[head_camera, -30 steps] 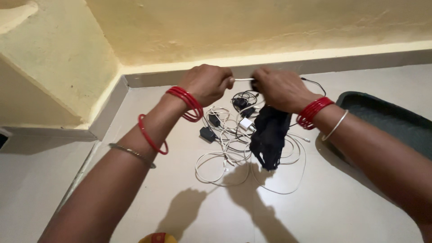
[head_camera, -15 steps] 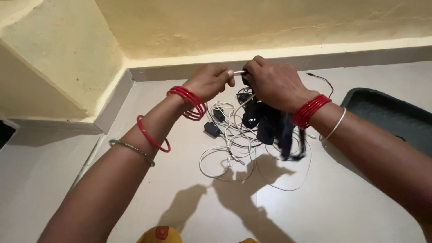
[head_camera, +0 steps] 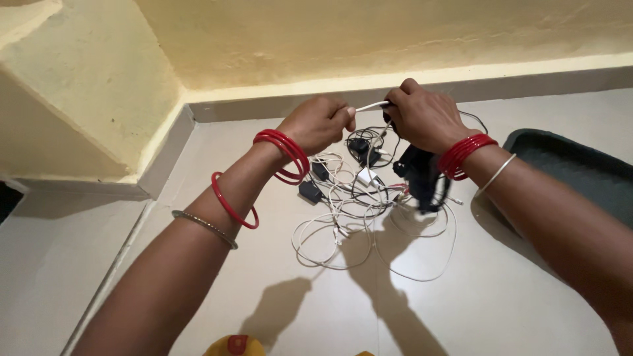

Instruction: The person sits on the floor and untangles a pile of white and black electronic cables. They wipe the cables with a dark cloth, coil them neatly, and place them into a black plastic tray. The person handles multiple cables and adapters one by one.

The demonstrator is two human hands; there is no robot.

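Observation:
A tangle of white and black cables (head_camera: 359, 204) with small black plugs and a white adapter hangs down to the pale floor. My left hand (head_camera: 318, 122) pinches a short stretch of white cable (head_camera: 370, 105) pulled taut between both hands. My right hand (head_camera: 422, 115) grips the other end of that stretch together with a black bundle (head_camera: 419, 178) that dangles below it. Both hands are raised above the floor, close together, in front of the grey skirting. Red bangles sit on both wrists.
A dark green tray (head_camera: 580, 175) lies on the floor at the right. A yellow wall with a grey skirting (head_camera: 264, 105) runs behind, and a yellow step or ledge (head_camera: 72, 112) stands at the left. A yellow and red object (head_camera: 234, 346) shows at the bottom edge.
My hands have drawn closer together on the white cable. The cable tangle and black bundle hang more gathered under my right hand than a second ago.

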